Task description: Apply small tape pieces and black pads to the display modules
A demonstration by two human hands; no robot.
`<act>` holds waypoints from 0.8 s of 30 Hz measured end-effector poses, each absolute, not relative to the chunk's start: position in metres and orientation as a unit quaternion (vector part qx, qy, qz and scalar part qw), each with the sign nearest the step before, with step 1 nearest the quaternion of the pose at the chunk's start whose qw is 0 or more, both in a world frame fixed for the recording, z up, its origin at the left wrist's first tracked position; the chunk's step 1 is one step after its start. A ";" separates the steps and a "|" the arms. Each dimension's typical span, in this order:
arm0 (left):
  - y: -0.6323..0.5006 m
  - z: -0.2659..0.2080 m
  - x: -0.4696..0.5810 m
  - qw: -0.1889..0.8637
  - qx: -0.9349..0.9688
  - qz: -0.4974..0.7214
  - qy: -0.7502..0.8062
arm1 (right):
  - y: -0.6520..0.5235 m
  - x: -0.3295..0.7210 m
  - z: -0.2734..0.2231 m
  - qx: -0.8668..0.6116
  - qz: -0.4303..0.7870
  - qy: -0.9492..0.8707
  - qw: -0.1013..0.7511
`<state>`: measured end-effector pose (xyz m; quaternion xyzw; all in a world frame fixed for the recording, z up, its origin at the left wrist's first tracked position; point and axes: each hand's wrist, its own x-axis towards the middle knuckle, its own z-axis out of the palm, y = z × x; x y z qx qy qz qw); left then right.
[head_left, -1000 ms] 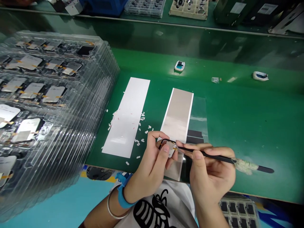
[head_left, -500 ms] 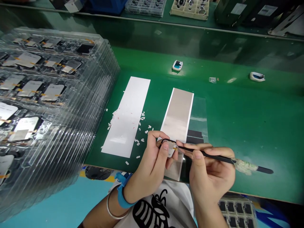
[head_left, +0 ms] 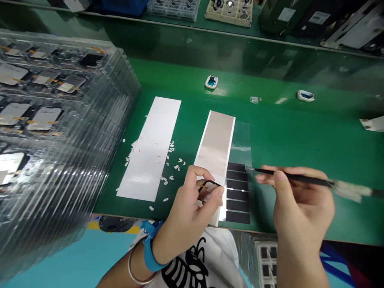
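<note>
Green shelf (head_left: pixel 255 25): box labels (head_left: pixel 286 14) illegible. Left hand (head_left: pixel 193 206) pinches black-framed part (head_left: pixel 207 191); right hand (head_left: pixel 303 198) grips black tool (head_left: pixel 316 181).

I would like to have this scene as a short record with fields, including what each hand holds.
Left hand: holds a small black-edged part
Right hand: holds a slim black tool with pale wrapping
Tool tip: near black rectangular strips
Surface: green table, bearing a white rectangular sheet and a beige white-edged sheet
Left side: stacked clear plastic trays
</note>
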<state>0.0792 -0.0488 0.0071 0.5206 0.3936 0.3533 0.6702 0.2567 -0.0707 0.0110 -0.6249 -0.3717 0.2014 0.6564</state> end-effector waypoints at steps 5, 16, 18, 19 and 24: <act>-0.044 0.007 0.089 0.526 0.701 0.294 0.381 | -0.053 0.290 0.004 -0.606 0.313 -0.436 0.587; -0.039 0.007 0.098 0.381 0.832 0.257 0.310 | -0.060 0.302 -0.007 -0.617 0.337 -0.425 0.570; -0.038 0.005 0.102 0.359 0.851 0.243 0.296 | -0.061 0.303 -0.009 -0.615 0.338 -0.423 0.573; -0.037 0.003 0.103 0.352 0.855 0.243 0.293 | -0.061 0.303 -0.009 -0.613 0.340 -0.423 0.574; -0.035 -0.003 0.104 0.342 0.857 0.249 0.293 | -0.061 0.305 -0.011 -0.610 0.356 -0.417 0.571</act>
